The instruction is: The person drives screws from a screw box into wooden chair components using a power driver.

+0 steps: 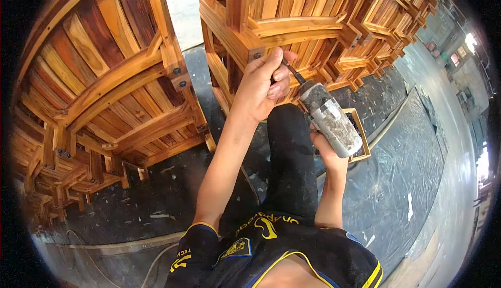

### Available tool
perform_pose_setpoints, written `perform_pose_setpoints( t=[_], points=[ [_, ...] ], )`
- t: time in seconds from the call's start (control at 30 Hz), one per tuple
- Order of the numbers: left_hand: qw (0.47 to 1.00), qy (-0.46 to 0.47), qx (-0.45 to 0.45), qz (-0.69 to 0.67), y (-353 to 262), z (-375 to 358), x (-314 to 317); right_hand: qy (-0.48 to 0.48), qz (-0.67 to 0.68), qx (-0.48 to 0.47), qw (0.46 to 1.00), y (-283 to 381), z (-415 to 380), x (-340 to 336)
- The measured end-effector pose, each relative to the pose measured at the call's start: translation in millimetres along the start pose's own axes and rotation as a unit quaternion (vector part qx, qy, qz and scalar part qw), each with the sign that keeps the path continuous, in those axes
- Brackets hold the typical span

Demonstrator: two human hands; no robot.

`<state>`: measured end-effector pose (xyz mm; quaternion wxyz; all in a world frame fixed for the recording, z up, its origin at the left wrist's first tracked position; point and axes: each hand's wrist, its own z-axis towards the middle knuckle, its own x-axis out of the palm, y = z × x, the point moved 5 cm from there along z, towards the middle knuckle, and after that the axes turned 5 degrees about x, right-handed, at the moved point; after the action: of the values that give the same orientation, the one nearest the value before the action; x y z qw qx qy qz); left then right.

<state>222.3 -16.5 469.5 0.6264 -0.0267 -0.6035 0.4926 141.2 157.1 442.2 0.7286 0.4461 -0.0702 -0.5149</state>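
My right hand [327, 149] is wrapped around the handle of a worn, grey power driver [334, 123], whose body hides most of the fingers. The driver's thin dark bit [296, 74] points up and left to my left hand [266, 81]. Thumb and curled fingers of that hand are closed at the bit's tip. Something dark shows between the fingers, too small to name. Just beyond the left hand is the corner of a slatted wooden furniture piece [229, 32], with a dark bolt head in it.
To the left stands another slatted wooden piece [112, 74] with dark bolts. A small wooden box [367, 149] with dark contents sits behind the driver. Black sheeting [396, 183] covers the floor, with a hose [141, 245] along it. More wooden pieces line up at upper right.
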Motion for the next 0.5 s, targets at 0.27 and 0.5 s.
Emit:
perform_pose_setpoints(
  t=[0.27, 0.5],
  points=[
    [0.962, -0.269, 0.034, 0.030, 61.3, -96.4, -100.1, -0.001, 0.067, 0.069, 0.995, -15.9, 2.3, 9.9],
    [0.863, -0.494, -0.103, 0.020, 140.1, -266.8, -197.1, 0.009, -0.005, 0.078, 0.997, -41.1, -5.1, 10.7]
  ],
)
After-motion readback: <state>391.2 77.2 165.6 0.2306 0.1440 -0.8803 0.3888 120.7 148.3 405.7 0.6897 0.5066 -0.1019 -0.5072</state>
